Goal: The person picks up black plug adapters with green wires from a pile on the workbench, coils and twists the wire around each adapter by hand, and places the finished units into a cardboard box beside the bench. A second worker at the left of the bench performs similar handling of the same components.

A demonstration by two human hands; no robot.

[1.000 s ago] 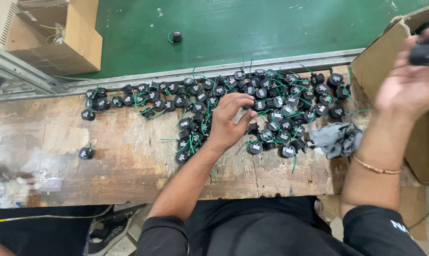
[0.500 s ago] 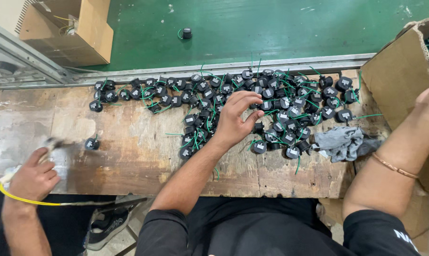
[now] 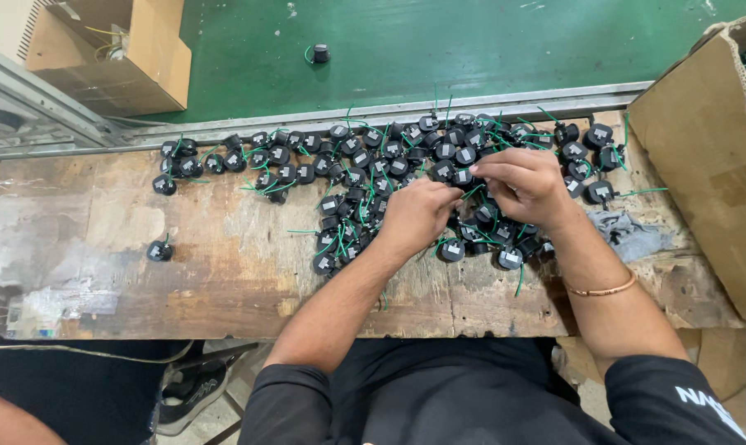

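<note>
Several small black round parts with green wires point(image 3: 365, 177) lie heaped along the far side of a worn wooden bench point(image 3: 225, 272). My left hand point(image 3: 418, 216) rests on the heap's middle, its fingertips pinched on one black part point(image 3: 462, 177). My right hand point(image 3: 528, 185) comes in from the right, its fingers closed on the same spot, so both hands meet over that part. A gold bangle point(image 3: 601, 288) circles my right wrist. My hands hide the parts beneath them.
An open cardboard box point(image 3: 707, 156) stands at the bench's right end, and a grey rag point(image 3: 633, 232) lies beside it. One stray part point(image 3: 159, 250) sits at the left. Beyond a metal rail point(image 3: 307, 122), the green surface point(image 3: 488, 49) carries another cardboard box point(image 3: 146, 53) and a single part point(image 3: 319, 54).
My right hand has come down from the cardboard box at the right to the heap beside my left hand. The other person's hand at the bench's left has gone.
</note>
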